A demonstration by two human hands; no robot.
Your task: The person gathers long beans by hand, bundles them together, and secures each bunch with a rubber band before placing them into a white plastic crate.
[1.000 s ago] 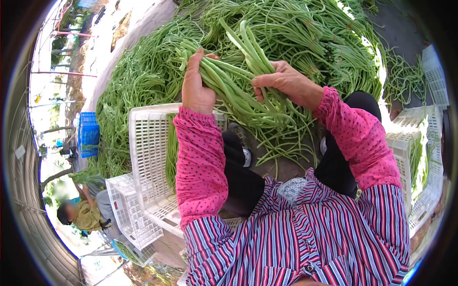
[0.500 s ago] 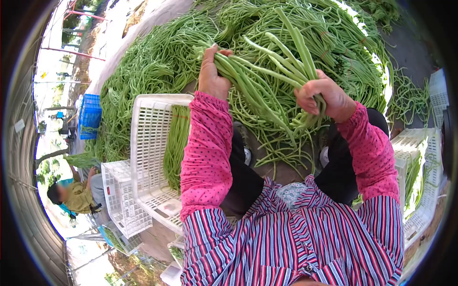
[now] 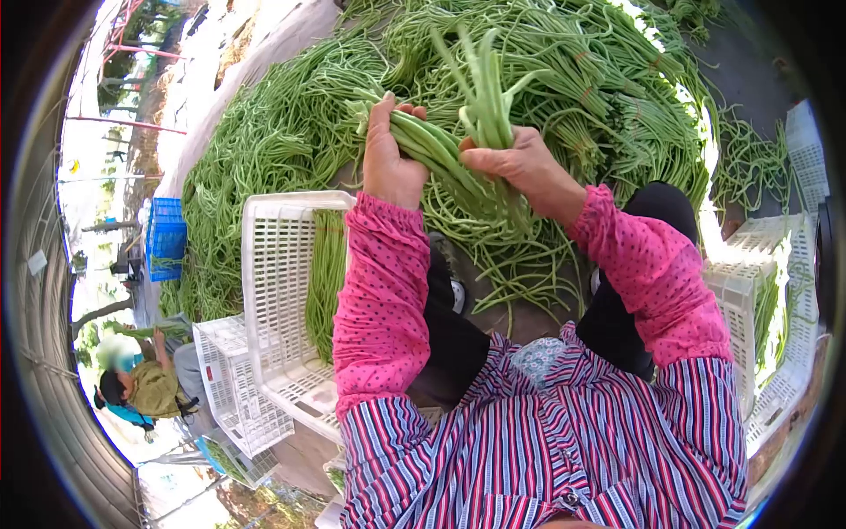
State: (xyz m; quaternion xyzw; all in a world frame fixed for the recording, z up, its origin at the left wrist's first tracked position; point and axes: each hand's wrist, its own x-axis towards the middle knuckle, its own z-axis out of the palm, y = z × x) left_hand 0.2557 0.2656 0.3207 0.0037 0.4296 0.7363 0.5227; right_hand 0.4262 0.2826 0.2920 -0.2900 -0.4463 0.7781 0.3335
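Note:
My left hand [image 3: 393, 157] is closed round one end of a bunch of long green beans [image 3: 441, 167], which slants down to the right. Fingers of my right hand [image 3: 522, 167] wrap round another part of the beans [image 3: 486, 97], whose tips stick up above the fist, slightly blurred. The two hands are close together, and the held beans meet between them. Behind and beneath them spreads a big heap of long beans [image 3: 291, 115], with some tied bundles at the upper right.
A white crate [image 3: 300, 203] with beans inside stands left of my left arm, near another white crate [image 3: 238, 379]. More white crates [image 3: 740, 264] are at the right. A blue crate [image 3: 166, 238] and a person [image 3: 150, 388] holding beans are at the far left.
My right hand has moved left toward my left hand, with its beans now more upright. My left hand stays nearly in place, still gripping. The person at the left has shifted posture.

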